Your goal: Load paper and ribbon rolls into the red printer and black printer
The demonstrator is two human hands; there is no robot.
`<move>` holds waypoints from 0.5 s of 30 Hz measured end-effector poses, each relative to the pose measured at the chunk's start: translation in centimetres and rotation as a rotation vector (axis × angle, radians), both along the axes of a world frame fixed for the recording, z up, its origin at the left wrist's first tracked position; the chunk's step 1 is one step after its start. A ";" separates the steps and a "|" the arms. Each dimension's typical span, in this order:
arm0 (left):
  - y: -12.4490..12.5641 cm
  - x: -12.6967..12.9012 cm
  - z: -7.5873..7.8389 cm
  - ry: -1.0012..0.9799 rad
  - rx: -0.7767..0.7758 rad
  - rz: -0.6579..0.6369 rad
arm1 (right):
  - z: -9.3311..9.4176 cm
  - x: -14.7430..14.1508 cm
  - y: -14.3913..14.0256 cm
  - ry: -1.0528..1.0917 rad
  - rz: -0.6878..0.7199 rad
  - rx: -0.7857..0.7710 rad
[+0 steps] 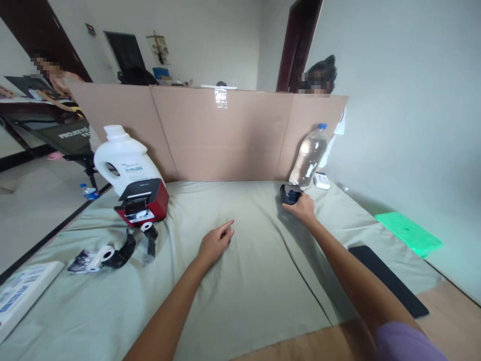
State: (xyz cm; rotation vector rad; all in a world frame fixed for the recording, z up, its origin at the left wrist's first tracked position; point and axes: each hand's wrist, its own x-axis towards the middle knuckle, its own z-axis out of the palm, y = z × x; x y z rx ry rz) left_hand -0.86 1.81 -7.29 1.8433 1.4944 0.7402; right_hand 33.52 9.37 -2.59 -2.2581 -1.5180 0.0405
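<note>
My right hand (303, 207) reaches to the back right of the cloth-covered table and grips a small black box-shaped device (290, 193) by its near side. What the device is does not show clearly. Just behind it stand a large clear bottle (308, 155) with a blue cap and a small white box (322, 180). My left hand (215, 244) rests over the pale green cloth (248, 281) near the middle. Its index finger points forward, the other fingers bend loosely, and it holds nothing.
A cardboard screen (225, 135) closes off the back. At left are a white jug (126, 158), a red-and-black printer (146, 200), paper rolls (107, 252) and a white box (26, 291). A black flat slab (389, 281) lies at right. Two people are beyond the screen.
</note>
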 end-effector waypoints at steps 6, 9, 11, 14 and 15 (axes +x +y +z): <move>0.8 0.0 0.2 -0.157 0.000 -0.019 | -2.2 2.1 1.7 -0.006 -0.076 -0.028; 2.1 -2.2 2.9 -0.266 0.127 0.052 | -2.1 2.7 1.9 0.044 -0.073 -0.094; 3.3 -5.8 5.5 -0.276 0.299 0.182 | -1.6 2.9 1.8 0.089 -0.116 -0.129; 4.9 -14.2 8.3 -0.293 0.587 0.551 | -0.4 1.6 1.1 0.052 -0.246 0.052; 5.3 -17.3 8.5 -0.264 0.684 0.677 | 0.1 0.5 0.9 0.006 -0.253 0.158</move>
